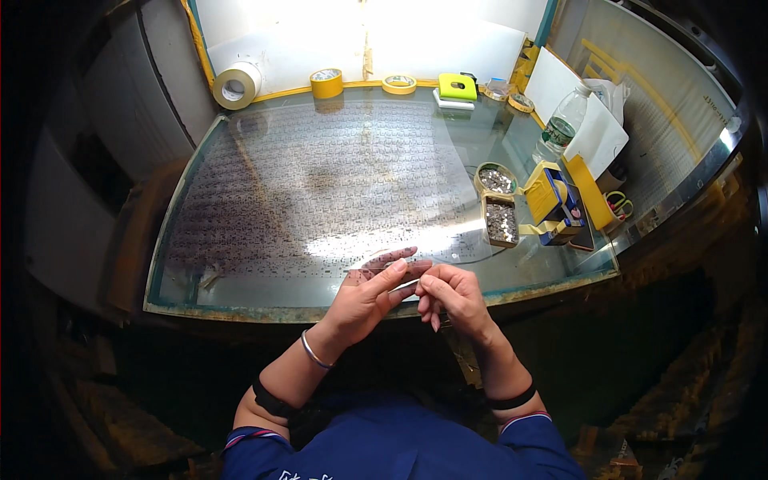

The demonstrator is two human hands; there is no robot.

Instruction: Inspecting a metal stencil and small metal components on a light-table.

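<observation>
Clear film held in the left hand at the near edge of a glass-topped table

A piece of thin, clear film (412, 266) is held by the left hand (358, 300), above the near edge of the glass-topped table (240, 293). The left grip is narrow: the thumb is laid on the near side of the film, and the fingers, seen through it, are spread behind. By the right hand (458, 300), thumb and forefinger are drawn close together at the film's right end; whether its edge is pinched between them cannot be told. A bracelet (314, 350) is worn on the left wrist.

Most of the tabletop is covered by a transparent sheet (336, 176) printed with rows of small dark marks. To the right of the sheet, small silvery pieces (501, 226) are held in a round tub (477, 182) and a rectangular box (483, 216), set side by side. Beside these a yellow-and-blue tape dispenser (550, 202) is placed, and green-handled scissors (618, 205) are stood near it. A clear plastic bottle (562, 124) is noted farther back. Along the rear edge are set a wide white tape roll (238, 86), two yellow tape rolls (326, 83) and a lime-green hole punch (457, 86).
</observation>
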